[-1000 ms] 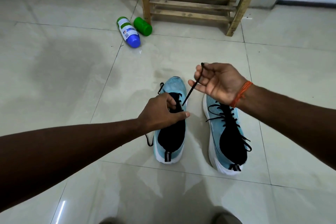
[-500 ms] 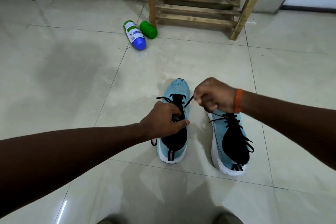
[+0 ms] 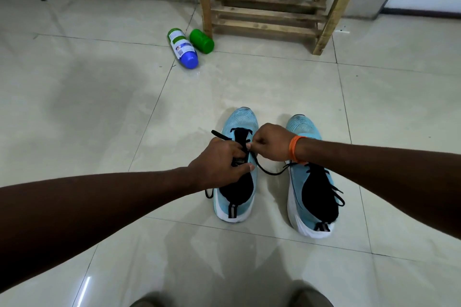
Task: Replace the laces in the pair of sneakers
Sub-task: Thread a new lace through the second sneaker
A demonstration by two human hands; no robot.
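1. I see left hand (image 3: 219, 162) clamped on left sneaker (image 3: 243, 119) at the tongue.
2. Right hand (image 3: 272, 143) fisted, pinching black lace (image 3: 268, 172) at the eyelets, right beside left fingers.
3. Lace slack loops under right wrist, toward right sneaker (image 3: 303, 127).

a white and green plastic bottle with a blue cap (image 3: 183, 48) lies on its side on the shiny pale tile floor (image 3: 99, 107). a green plastic tub (image 3: 201, 41) lies just beside it, by a leg of a wooden stand (image 3: 269, 7).

Head-height view, down at floor (image 3: 99, 107)
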